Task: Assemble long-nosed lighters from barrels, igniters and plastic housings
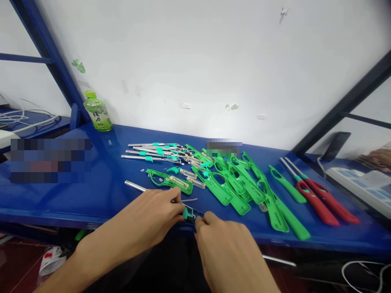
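My left hand (152,215) is closed in a pinch on a metal lighter tube (136,186) with a teal fitting (185,213) at its end, near the front edge of the blue table (100,195). My right hand (226,244) meets it from the right, fingertips pinched on the small wire part at the same fitting. Just behind lies an open green lighter shell half (168,180) with a clear fuel tank in it.
Several green shell halves (232,183) and metal tube assemblies (152,152) lie across the table's middle. Finished green (287,185) and red lighters (320,199) lie at the right. A green tea bottle (97,112) stands at the back left by a blue frame post. A power strip (360,183) lies far right.
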Motion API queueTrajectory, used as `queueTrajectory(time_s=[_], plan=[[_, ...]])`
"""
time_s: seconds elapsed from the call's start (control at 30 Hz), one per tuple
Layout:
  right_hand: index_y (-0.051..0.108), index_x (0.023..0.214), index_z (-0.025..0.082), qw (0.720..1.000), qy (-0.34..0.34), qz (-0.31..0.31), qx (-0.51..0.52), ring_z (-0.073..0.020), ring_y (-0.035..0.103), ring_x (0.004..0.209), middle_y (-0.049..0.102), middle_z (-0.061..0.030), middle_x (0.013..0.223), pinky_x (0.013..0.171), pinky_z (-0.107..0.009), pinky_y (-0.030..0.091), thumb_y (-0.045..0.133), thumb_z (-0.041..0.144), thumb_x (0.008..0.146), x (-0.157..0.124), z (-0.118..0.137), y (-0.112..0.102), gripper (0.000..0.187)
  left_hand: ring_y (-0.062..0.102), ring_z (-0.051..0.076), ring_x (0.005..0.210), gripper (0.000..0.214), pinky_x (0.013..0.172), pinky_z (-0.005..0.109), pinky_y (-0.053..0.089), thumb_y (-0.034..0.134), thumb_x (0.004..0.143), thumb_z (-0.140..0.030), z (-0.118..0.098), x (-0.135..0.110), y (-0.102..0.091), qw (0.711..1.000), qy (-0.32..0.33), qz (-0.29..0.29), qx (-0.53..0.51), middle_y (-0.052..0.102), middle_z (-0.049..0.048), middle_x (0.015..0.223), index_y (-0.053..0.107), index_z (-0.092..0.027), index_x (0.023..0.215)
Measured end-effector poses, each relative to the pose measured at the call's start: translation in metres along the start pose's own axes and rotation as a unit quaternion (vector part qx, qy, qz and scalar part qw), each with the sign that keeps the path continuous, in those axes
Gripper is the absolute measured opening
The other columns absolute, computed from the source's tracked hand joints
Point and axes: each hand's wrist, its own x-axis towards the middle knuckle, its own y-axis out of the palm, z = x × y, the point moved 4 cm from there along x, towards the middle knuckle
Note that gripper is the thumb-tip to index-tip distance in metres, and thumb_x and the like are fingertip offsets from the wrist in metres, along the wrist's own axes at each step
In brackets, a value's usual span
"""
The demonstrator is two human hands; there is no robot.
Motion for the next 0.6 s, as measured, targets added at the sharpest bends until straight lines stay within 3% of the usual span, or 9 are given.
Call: queueTrajectory(time_s=[0.17,0.33,0.47,0.6], plan=[[0.081,0.087,0.020,1.000,0.001,-0.005,0.019,-0.0165,0.069,0.054,0.077,-0.0076,0.076,0.044,-0.028,0.027,0.068,0.005,0.087,0.006,-0.001,0.001,0.020,0.069,0.019,0.081,0.014,0.069,0.032,0.047,0.062,0.104,-0.014,0.003,-0.001,0.002,1.000,-0.004,-0.007,-0.003,0.068,0.0025,0.100,0.074,-0.020,0.099],[0.082,0.086,0.026,0.997,0.050,0.040,0.049,-0.0232,0.076,0.068,0.081,-0.0047,0.085,0.048,-0.034,0.021,0.079,0.016,0.089,0.013,-0.018,-0.001,0.010,0.070,0.017,0.082,0.027,0.070,0.027,0.049,0.055,0.104,-0.008,0.013,-0.005,0.007,0.999,0.024,-0.023,-0.001,0.071,0.0030,0.107,0.075,-0.025,0.109],[0.083,0.084,0.028,0.993,0.052,0.027,0.103,-0.0231,0.077,0.079,0.083,-0.0011,0.088,0.055,-0.034,0.026,0.078,0.021,0.095,0.017,-0.031,-0.002,0.014,0.074,0.017,0.087,0.044,0.074,0.026,0.052,0.051,0.097,0.002,0.021,-0.006,0.008,0.999,0.041,-0.029,0.017,0.076,0.0022,0.111,0.076,-0.029,0.116],[0.084,0.082,0.028,0.983,0.050,-0.013,0.175,-0.0217,0.075,0.082,0.083,0.0004,0.088,0.058,-0.032,0.030,0.079,0.022,0.095,0.018,-0.042,0.001,0.015,0.077,0.020,0.083,0.044,0.070,0.027,0.053,0.049,0.098,0.001,0.019,-0.003,0.000,0.997,0.047,-0.043,0.037,0.080,0.0022,0.103,0.077,-0.026,0.118]])
